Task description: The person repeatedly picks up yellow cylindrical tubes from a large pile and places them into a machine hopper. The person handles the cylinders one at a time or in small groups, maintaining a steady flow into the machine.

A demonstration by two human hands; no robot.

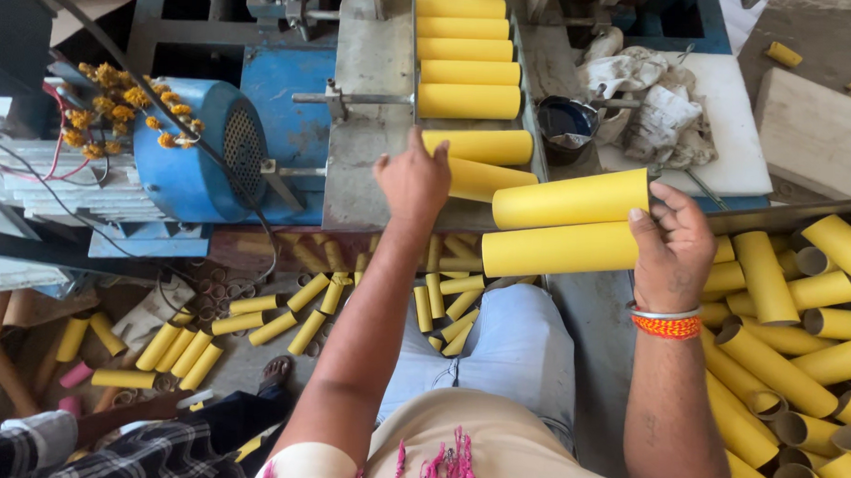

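— Nearest the lens, what do you make out?

— Pale blue trouser knee [511, 350] and a cream shirt hem with a pink fringe [436, 475], seen from the head camera. Both bare forearms reach forward from there.

— And the right hand?

— That right hand [672, 249], with a red and silver wrist band [666, 323], grips two long yellow cardboard tubes [566, 225] by their right ends. Fingers are curled around them; the tubes lie stacked, one above the other, and stick out leftward in the air over the machine's front edge.

— Left hand?

— Left hand [412, 180] lies palm down on the grey metal feed tray [367, 162], fingers loosely spread, fingertips touching the nearest tilted yellow tube [484, 180]. It holds nothing.

— What sits beyond it?

— More yellow tubes lie side by side in a row [468, 52] running up the tray, away from the person. Left of the tray stands a blue electric motor [197, 151] draped with orange marigold flowers [119, 101].

— Anything to the right?

— A heap of yellow tubes with brown cardboard insides [799, 356] beside the right arm. Further back, a dark round bowl [566, 126] and crumpled white rags [652, 101] rest on a white board.

— Below?

— Short yellow tube pieces [253, 322] are scattered on the floor, near another person's checked sleeve [107, 454] at the bottom left.
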